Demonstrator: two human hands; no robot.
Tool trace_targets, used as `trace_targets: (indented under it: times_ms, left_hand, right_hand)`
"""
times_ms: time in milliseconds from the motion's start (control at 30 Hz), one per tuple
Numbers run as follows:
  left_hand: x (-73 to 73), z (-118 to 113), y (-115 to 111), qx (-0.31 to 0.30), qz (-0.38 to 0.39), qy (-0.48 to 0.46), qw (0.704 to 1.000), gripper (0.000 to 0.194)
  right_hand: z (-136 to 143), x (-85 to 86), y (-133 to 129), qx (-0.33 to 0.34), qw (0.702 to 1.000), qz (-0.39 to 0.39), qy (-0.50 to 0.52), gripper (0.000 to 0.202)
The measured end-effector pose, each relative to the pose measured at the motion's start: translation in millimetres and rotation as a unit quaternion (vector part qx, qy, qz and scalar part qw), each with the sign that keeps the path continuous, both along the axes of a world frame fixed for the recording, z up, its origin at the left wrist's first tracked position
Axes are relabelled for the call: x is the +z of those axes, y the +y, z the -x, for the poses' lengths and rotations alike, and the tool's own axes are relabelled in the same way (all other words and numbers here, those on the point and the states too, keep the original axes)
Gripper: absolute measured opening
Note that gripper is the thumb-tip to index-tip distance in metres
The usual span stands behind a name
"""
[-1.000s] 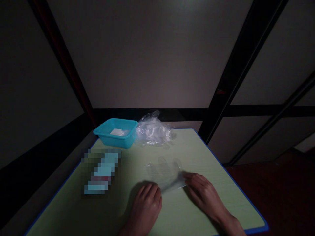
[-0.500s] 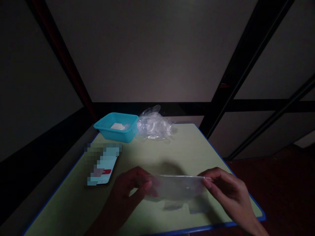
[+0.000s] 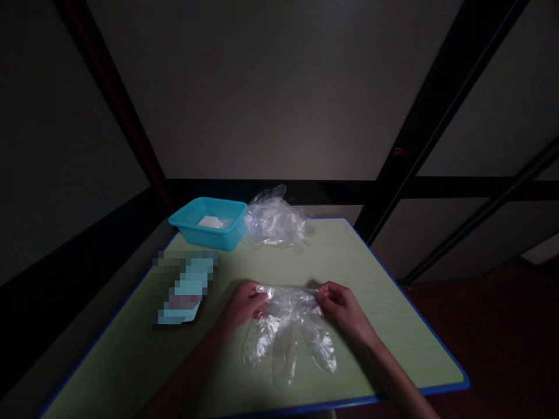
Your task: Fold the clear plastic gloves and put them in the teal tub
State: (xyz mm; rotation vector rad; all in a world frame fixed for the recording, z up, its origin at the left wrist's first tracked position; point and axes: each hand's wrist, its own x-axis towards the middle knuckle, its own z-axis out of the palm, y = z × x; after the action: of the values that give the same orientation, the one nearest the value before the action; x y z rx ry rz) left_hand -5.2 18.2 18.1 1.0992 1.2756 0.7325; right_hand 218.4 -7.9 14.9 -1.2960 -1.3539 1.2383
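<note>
A clear plastic glove (image 3: pixel 290 326) is stretched between my hands near the front of the table, its finger parts pointing toward me. My left hand (image 3: pixel 247 302) pinches the left end of the cuff, and some of its fingers show through the film. At the other end of the cuff, my right hand (image 3: pixel 340 302) grips the edge between thumb and fingers. Farther back lies a crumpled heap of clear plastic (image 3: pixel 277 221), which looks like more gloves.
Left of the heap stands a turquoise plastic basket (image 3: pixel 209 237) with something white inside. A phone (image 3: pixel 190 288), partly blurred out, lies on the left of the pale green table (image 3: pixel 349 256). Dark panelled walls (image 3: pixel 262 87) rise behind and to the left.
Both hands have moved away from me and closer together, lowering the glove toward the table. The glove's finger parts now lie spread out toward me.
</note>
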Motion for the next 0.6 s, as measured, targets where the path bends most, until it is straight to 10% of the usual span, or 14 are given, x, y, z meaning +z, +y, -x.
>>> trace_targets:
  times_ms: [267,600]
  left_hand:
    - [-13.6,3,34,-0.083,-0.021,0.075,0.993,0.020]
    - [-8.6,-3,70,-0.250,-0.057,0.155,0.954,0.025]
  right_hand:
    - [-7,-2.3,13,0.108,0.992,-0.053,-0.021,0.031]
    - [-10,1.8,-7,0.213,0.971,0.107,0.025,0.031]
